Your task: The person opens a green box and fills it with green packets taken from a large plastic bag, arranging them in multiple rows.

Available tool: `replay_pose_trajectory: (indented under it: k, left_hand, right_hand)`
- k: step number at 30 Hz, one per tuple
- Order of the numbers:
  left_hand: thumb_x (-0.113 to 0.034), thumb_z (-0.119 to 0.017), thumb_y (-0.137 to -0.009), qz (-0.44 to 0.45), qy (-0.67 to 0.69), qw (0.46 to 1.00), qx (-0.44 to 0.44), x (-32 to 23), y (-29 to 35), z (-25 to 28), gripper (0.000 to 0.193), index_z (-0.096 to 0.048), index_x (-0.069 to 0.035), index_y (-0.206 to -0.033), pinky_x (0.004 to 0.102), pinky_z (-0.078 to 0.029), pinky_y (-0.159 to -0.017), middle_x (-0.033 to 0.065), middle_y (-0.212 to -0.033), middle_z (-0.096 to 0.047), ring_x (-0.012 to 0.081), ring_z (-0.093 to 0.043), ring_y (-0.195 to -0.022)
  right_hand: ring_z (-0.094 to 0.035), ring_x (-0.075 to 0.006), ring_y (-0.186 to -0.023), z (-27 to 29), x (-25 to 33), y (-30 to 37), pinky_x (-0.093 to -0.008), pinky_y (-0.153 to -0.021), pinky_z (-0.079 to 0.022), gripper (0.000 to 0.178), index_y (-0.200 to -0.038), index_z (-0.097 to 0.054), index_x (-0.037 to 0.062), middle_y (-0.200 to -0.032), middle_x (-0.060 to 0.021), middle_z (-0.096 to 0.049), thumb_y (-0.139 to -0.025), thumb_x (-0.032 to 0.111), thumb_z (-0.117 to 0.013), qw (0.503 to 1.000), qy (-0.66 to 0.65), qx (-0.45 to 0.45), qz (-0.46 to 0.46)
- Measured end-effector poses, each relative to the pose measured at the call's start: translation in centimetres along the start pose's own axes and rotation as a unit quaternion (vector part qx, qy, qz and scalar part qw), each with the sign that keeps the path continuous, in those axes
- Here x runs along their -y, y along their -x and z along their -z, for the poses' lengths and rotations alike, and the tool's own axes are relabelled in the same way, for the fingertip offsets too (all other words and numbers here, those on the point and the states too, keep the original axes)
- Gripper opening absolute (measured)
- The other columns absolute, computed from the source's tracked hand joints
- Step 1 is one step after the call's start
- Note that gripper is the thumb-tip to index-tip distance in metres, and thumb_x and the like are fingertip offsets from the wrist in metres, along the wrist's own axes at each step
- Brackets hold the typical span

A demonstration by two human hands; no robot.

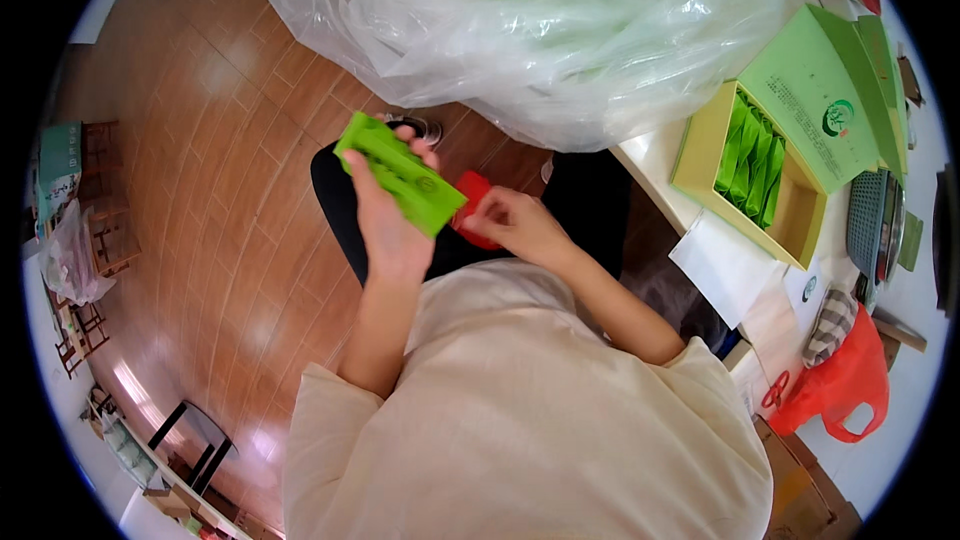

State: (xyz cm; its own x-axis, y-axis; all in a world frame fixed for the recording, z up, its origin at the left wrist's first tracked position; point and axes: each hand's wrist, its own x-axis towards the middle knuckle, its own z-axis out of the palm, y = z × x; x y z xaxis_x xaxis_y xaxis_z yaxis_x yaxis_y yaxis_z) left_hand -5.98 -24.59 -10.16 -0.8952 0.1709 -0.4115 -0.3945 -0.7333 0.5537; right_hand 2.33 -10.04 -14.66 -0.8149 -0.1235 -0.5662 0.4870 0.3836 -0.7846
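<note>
1. Over the lap, above the wooden floor, the left hand is raised with its fingers wrapped round a bunch of bright green sachets, thumb on the near face, the bunch tilted from upper left to lower right.
2. Just beside it on the right, the right hand has its fingers curled onto a small red packet, which pokes out from under the lower end of the green sachets; whether the two touch I cannot tell.
3. Beyond both hands, a big clear plastic bag bulges across the top, with something green showing through it.
4. On the white tabletop, near its left edge, stands an open yellow box packed with more green sachets on end.
5. Its green lid stands open at the back, above the box.
6. Toward the tabletop's near edge lies a white sheet, then a striped cloth.
7. Farther right and lower, an orange-red plastic bag sits with red-handled scissors at its left side.
</note>
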Motion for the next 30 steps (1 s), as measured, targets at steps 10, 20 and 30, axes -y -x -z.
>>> replay_pose_trajectory:
  k: [10, 20, 30]
  left_hand:
    - [-0.051, -0.03, -0.098, 0.015, -0.024, 1.0, -0.007, 2.3, -1.3, -0.1, 0.056, -0.042, -0.005, -0.127, 0.0373, -0.041, -0.098, 0.0117, -0.114, -0.054, 0.0239, -0.051, -0.113]
    - [-0.052, -0.035, -0.096, 0.064, -0.169, 0.982, -0.047, 2.0, -0.3, 2.7, 0.05, -0.052, -0.007, -0.109, 0.0297, -0.047, -0.072, 0.0044, -0.084, -0.057, 0.0151, -0.056, -0.075]
    - [-0.042, -0.038, -0.099, 0.059, -0.237, 0.969, 0.038, 2.2, -0.1, 2.4, 0.038, -0.051, -0.007, -0.106, 0.0208, -0.036, -0.05, -0.0012, -0.075, -0.049, 0.0069, -0.044, -0.057]
  right_hand:
    - [-0.037, -0.0344, -0.13, -1.5, 3.9, -1.1, -0.0475, -0.108, -0.025, 0.056, -0.137, -0.039, 0.0024, -0.137, -0.0201, -0.043, -0.093, 0.036, -0.045, 0.854, 0.246, -0.221, 0.402]
    - [-0.057, -0.0219, -0.066, -0.2, 4.1, 0.9, -0.0318, -0.063, -0.045, 0.023, -0.092, -0.057, 0.0023, -0.073, -0.0075, -0.059, -0.087, 0.024, -0.063, 0.971, -0.031, -0.13, 0.199]
    - [-0.057, -0.0308, -0.09, 0.1, 6.4, 3.4, -0.0381, -0.071, -0.046, 0.032, -0.104, -0.056, 0.0022, -0.098, -0.0121, -0.06, -0.081, 0.023, -0.067, 0.921, 0.082, -0.177, 0.336]
